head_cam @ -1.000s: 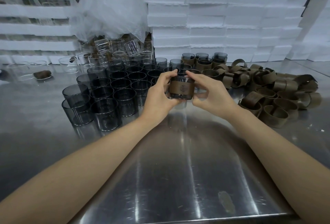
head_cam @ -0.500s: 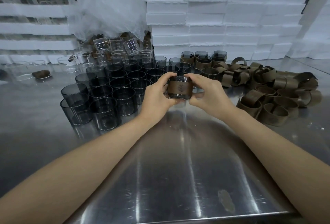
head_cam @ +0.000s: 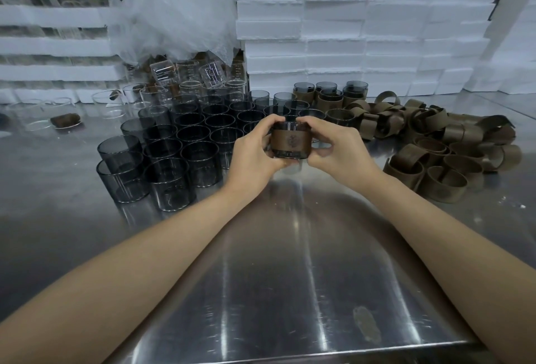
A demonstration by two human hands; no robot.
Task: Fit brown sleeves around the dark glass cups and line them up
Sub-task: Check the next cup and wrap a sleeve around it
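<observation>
Two hands grasp one cup (head_cam: 291,156) between them. The left hand (head_cam: 255,155) curls round its left side and the right hand (head_cam: 339,152) round its right, with digits of each reaching over the rim. The two-sided grip probably serves to steady the glass while the sleeve (head_cam: 291,140) is squared up on it. It also leaves the front of the band facing the person, so its seating can be checked.

The cup stands upright in dark smoky glass, and the brown sleeve wraps its middle. A thin strip of glass shows above the band and a wider one below. A dark emblem sits at the centre of the sleeve's front. The band looks level and snug, so the fitting seems about finished. Whether the cup's base touches the desk (head_cam: 290,276) or hangs just over it, I cannot tell.

Bare cups (head_cam: 174,155) crowd in rows just to the left, within easy reach of the left hand. Loose sleeves (head_cam: 441,155) lie heaped to the right, handy for the right hand. Behind the held cup, at the back, sleeved cups (head_cam: 327,94) stand grouped together, likely the place where this one goes. Clear glasses (head_cam: 188,73) pile up behind the bare cups, and white foam blocks (head_cam: 362,30) wall off the rear of the desk.
</observation>
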